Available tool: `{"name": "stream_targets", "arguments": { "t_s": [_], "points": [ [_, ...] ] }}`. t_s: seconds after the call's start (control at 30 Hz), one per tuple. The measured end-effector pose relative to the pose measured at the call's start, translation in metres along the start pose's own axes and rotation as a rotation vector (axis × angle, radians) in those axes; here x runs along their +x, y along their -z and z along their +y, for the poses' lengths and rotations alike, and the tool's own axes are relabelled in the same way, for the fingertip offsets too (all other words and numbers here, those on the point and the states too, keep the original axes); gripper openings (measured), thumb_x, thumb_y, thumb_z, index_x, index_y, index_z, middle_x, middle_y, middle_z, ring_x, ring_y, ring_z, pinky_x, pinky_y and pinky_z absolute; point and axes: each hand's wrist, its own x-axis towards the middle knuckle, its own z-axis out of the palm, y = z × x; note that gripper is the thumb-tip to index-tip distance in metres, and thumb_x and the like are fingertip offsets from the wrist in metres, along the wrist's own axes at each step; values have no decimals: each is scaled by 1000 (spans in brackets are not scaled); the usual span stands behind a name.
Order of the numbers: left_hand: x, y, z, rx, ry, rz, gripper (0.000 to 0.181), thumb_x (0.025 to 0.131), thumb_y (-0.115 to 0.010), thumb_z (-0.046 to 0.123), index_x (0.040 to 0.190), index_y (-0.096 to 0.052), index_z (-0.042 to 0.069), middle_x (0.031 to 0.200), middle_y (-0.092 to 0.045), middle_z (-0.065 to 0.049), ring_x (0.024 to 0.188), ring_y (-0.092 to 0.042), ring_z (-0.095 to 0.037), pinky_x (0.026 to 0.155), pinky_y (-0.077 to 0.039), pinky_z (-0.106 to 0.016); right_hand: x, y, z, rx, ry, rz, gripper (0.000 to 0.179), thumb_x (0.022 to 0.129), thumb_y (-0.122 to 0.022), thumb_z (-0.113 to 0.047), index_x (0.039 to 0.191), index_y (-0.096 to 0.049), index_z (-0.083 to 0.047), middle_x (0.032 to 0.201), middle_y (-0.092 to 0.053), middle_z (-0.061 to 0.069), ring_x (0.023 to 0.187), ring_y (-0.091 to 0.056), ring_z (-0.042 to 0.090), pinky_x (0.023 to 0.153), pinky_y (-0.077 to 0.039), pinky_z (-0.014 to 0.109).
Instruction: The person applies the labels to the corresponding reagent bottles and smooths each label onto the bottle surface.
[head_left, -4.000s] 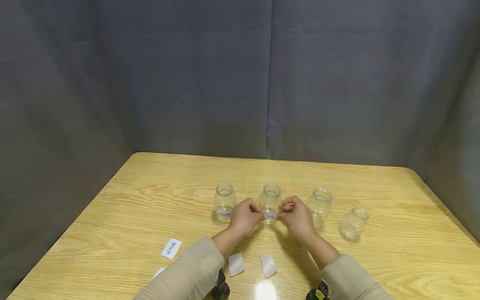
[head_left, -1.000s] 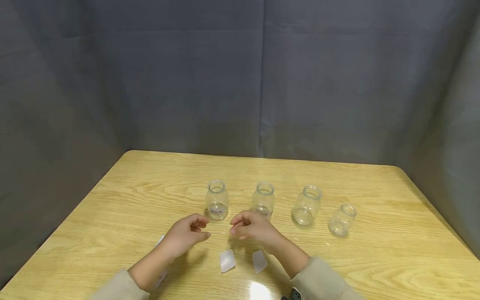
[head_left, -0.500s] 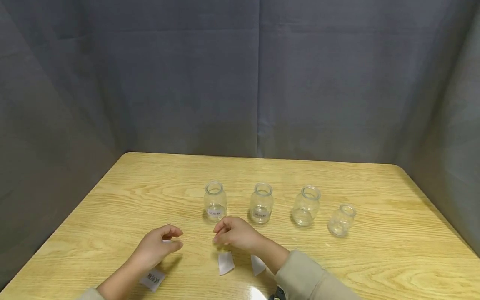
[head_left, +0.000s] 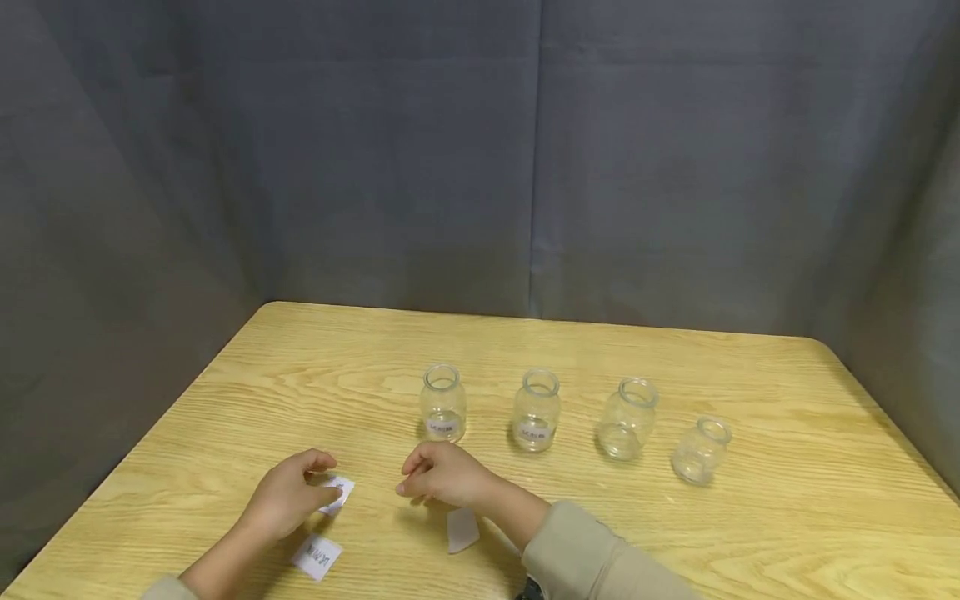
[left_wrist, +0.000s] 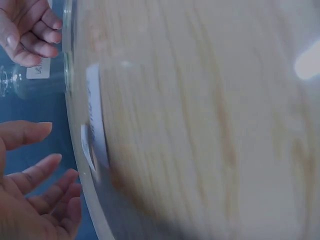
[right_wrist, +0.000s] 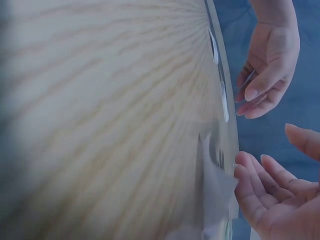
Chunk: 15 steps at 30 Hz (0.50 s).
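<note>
My left hand (head_left: pixel 285 498) hovers at the left over a printed paper label (head_left: pixel 341 492), thumb and fingers apart, partly covering it. A second printed label (head_left: pixel 317 557) lies nearer the front edge. In the left wrist view the fingers of this hand (left_wrist: pixel 42 195) are spread and hold nothing. My right hand (head_left: pixel 450 475) hangs over the table, loosely curled, with nothing in it; the right wrist view shows its fingers (right_wrist: pixel 260 195) relaxed. Below it lies a blank white paper piece (head_left: pixel 462 531). Two glass jars, the left one (head_left: pixel 442 406) and its neighbour (head_left: pixel 536 412), bear printed labels low on their fronts.
Further right stand a plain glass jar (head_left: pixel 627 419) and a smaller glass jar (head_left: pixel 701 451), with no labels visible. The wooden table (head_left: pixel 750 375) ends at a dark grey curtain (head_left: pixel 405 167) behind and at both sides.
Both hands have left the second jar, whose label now sits on the glass, and moved left and toward the front. The left hand has come over the printed label; the second paper piece is now hidden.
</note>
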Motion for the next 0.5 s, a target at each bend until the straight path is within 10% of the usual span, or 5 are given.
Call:
{"name": "stream_targets", "arguments": {
  "t_s": [0.5],
  "points": [
    [10, 3, -12, 171, 75, -32, 40, 66, -73, 20, 92, -56, -6, 86, -55, -10, 78, -52, -25, 67, -44, -40, 21, -16, -2, -51, 8, -31, 17, 81, -58, -8, 92, -52, 3, 78, -54, 2, 69, -57, 15, 67, -48, 26]
  ]
}}
